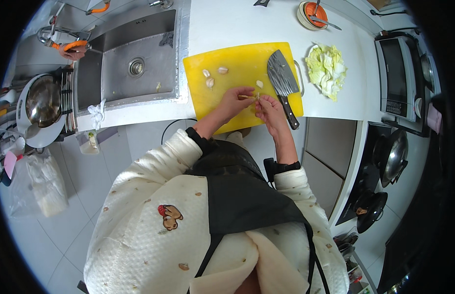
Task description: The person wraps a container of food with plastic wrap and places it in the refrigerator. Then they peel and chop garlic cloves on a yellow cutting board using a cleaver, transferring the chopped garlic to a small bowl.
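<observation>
Over the yellow cutting board (235, 55), my left hand (236, 102) and my right hand (269, 110) meet at the fingertips. Both pinch a small pale piece, which looks like a garlic clove with its skin (256, 97); the fingers partly hide it. Just above them lies a peeled garlic clove (259, 84). Several unpeeled garlic cloves (210, 82) rest on the board's left part. A cleaver (283, 73) with a dark handle lies at the board's right side, its handle end past the front edge. Small bits stick to its blade.
A steel sink (117, 82) is at the left, with a white cloth (97, 114) on its front rim. Chinese cabbage leaves (326, 71) fill a plate right of the board. Stacked bowls (313, 15) with utensils stand behind, and a toaster oven (398, 79) is far right.
</observation>
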Tool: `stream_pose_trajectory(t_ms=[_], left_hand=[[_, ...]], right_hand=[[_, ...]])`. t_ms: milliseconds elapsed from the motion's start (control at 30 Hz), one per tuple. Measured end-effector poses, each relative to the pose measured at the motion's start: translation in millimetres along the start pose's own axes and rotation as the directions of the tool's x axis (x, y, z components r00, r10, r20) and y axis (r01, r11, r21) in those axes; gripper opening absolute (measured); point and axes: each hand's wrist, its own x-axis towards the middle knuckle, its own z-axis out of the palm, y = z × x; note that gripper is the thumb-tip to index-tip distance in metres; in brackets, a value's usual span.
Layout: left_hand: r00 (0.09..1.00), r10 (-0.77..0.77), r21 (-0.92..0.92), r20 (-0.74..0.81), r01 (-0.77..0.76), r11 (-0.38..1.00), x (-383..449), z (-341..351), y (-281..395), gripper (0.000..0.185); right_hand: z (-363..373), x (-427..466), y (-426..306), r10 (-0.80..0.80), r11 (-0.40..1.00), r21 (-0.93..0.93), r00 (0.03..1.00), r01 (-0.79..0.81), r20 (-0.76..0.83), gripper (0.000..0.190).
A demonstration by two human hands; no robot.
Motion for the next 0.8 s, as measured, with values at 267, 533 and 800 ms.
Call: stream_pose_trajectory(t_ms=[267,533,800], left_hand=[[0.984,-0.1,-0.185,0.144,0.127,0.975,0.1,-1.6,9.8,0.022],[0.991,-0.065,-0.106,0.112,0.077,0.991,1.4,-5.7,12.5,0.018],[0.966,-0.112,-0.228,0.232,0.166,0.959,-1.0,-9.6,20.7,0.015]], right_hand=[[-2.1,-12.1,-5.4,-0.019,0.999,0.026,0.999,0.018,0.037,0.012],[11.4,-15.1,-10.9,-0.265,0.901,-0.36,0.964,0.244,-0.009,0.01],[19.4,-6.9,4.4,-0.27,0.951,-0.196,0.953,0.241,-0.138,0.005]])
